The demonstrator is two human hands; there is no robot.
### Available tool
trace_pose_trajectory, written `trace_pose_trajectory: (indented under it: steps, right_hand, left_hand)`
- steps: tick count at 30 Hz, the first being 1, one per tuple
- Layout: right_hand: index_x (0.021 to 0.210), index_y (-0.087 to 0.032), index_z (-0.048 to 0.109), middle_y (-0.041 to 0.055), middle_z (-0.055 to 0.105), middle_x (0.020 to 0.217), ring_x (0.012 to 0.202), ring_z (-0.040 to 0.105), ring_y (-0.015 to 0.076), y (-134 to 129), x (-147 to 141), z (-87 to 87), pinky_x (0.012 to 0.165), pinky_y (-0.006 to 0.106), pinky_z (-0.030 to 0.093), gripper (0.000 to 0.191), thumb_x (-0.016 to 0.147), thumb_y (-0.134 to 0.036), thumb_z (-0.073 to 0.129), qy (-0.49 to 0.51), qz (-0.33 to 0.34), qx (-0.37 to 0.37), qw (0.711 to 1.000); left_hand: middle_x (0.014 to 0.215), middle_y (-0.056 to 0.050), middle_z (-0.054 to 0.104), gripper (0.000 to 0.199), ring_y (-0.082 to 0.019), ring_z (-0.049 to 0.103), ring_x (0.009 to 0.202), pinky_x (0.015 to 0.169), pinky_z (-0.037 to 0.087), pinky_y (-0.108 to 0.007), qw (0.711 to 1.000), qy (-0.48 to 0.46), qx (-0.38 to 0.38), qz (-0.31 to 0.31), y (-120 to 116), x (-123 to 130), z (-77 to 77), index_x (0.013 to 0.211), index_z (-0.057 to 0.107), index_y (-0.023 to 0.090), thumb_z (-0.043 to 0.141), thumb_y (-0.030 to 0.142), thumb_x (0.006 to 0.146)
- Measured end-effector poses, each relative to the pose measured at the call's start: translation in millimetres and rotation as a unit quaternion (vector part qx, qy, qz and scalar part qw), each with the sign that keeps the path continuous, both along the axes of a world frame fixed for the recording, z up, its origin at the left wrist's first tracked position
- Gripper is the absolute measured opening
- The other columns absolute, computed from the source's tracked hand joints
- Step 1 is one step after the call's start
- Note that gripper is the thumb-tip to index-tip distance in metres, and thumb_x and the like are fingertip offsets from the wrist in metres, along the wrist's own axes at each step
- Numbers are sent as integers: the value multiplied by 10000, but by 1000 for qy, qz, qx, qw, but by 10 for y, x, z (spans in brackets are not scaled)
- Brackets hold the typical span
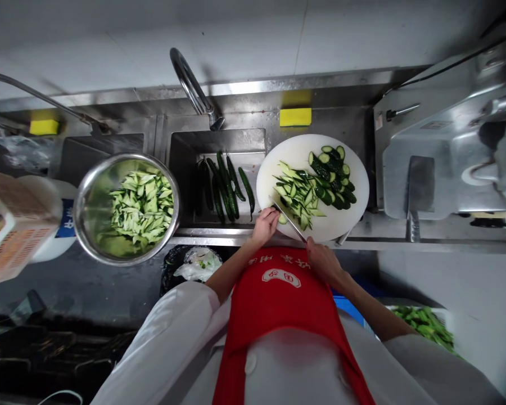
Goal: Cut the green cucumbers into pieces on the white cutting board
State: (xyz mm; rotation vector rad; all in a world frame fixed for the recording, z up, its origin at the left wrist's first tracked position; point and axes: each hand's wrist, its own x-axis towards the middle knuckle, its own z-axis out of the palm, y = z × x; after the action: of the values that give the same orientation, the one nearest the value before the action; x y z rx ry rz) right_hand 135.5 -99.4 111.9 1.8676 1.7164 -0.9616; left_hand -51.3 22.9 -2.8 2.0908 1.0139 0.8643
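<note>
A round white cutting board (274, 160) sits to the right of the sink. My right hand (320, 259) is wrapped round the handle of a knife (293, 224), whose blade slants up and left over the board. My left hand (266, 224) is at the board's lower left edge beside the blade, its fingers closed on a piece too small to make out. Thin cut cucumber slices (297, 194) lie spread just beyond the knife. Thicker cucumber chunks (335, 174) are heaped on the right half of the board.
Whole cucumbers (225, 188) lie in the sink (247, 157) under the faucet (191, 84). A steel bowl (82, 228) of cut cucumber stands left. A yellow sponge (295, 117) is behind the board. A cleaver (419, 185) rests on the machine at right.
</note>
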Motion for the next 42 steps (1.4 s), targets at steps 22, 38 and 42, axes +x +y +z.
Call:
trace_pose_trajectory:
  steps: [22,38,42]
  right_hand:
    - [1160,-129,440,136,698,904,860,704,225,35,-21,8,704,276,419,240,1014,-194,261,-12,31,-11,999]
    - [1170,-124,465,142,697,930,878,709,240,-65,-45,37,704,282,440,251,994,-166,292,-9,23,-30,999]
    - [1172,-123,452,133,694,889,878,707,239,-13,-23,-89,704,285,427,259,1014,-208,264,-1,-3,-22,1000]
  left_hand:
    - [1025,-102,629,248,-173,585,986,902,518,-339,1000,-19,11,10,-24,-33,-45,1039,672,148,461,273,995]
    - [1017,-111,634,287,-175,602,984,900,525,-345,999,-28,-29,18,-49,-48,-42,1031,672,149,441,316,1003]
    - [1026,-107,641,277,-164,617,977,900,526,-327,998,-49,-42,21,-47,-5,-34,978,674,149,453,315,1000]
